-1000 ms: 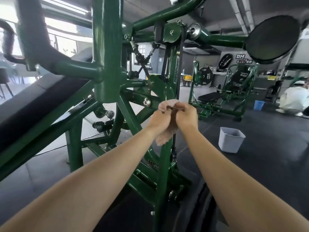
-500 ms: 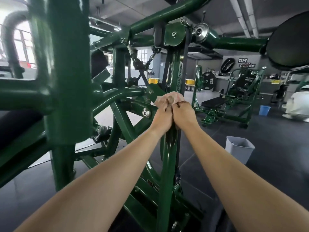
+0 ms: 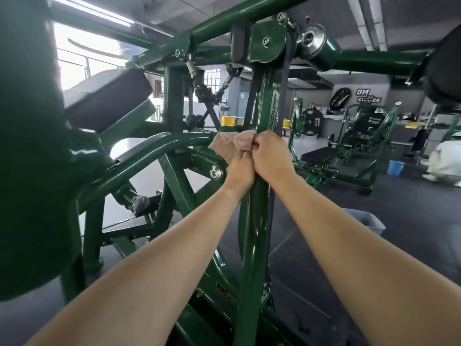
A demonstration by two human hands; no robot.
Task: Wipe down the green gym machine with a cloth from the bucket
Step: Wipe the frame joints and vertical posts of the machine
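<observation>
Both grips are clenched, knuckles touching: the left hand (image 3: 240, 169) and right hand (image 3: 270, 156) pinch the soft, pale pink cloth (image 3: 230, 144), bunched just above them against the glossy green steel upright (image 3: 252, 233). Limp and light, the cloth is best held by its gathered ends. A grey plastic bucket (image 3: 366, 220) stands below-right.

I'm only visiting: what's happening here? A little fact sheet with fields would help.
activity: wiping the green machine
cloth: pink, bunched at the machine's upright post
left hand: grips the cloth
right hand: grips the cloth, touching the left hand
grey bucket: on the floor, right, partly behind the forearm
blue bucket: on the floor farther back
</observation>
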